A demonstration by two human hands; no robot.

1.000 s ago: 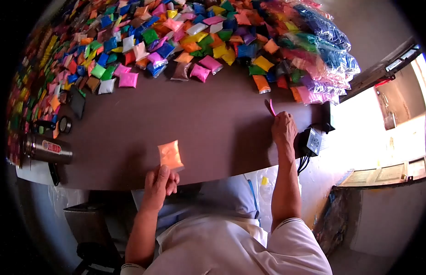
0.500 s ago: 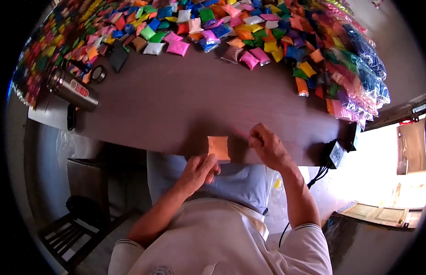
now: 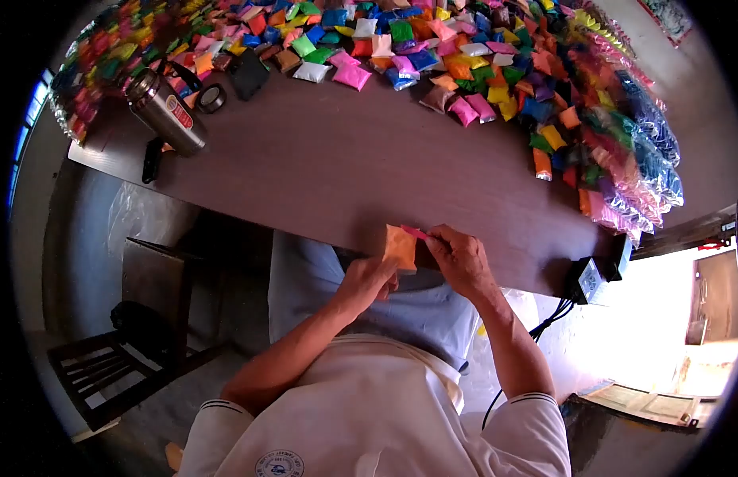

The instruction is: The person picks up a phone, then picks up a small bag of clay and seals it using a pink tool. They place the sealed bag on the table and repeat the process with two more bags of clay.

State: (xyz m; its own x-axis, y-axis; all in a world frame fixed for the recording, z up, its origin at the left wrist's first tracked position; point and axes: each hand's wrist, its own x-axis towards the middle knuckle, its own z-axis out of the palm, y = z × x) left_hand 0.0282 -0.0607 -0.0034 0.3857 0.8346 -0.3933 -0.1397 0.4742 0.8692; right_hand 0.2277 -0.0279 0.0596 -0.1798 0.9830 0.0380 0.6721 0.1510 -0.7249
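Note:
My left hand (image 3: 370,282) pinches the lower edge of a small orange packet (image 3: 400,247), which is held up at the table's front edge. My right hand (image 3: 462,256) is closed on a thin pink strip (image 3: 416,232), whose far end lies at the packet's upper right corner. Whether the strip touches the packet or only overlaps it in view, I cannot tell. A big heap of coloured packets (image 3: 351,75) covers the back of the brown table (image 3: 305,167).
At the left stand a steel flask (image 3: 166,113), its round lid (image 3: 211,98) and a black object (image 3: 152,160). Bundled clear bags (image 3: 635,159) lie at the right, behind a black box with cables (image 3: 589,280). A dark chair (image 3: 138,358) is at lower left.
The pink strip in my right hand has come to the orange packet's upper corner. The packet is now tilted and slightly turned. The whole view has shifted, with the table's items further right.

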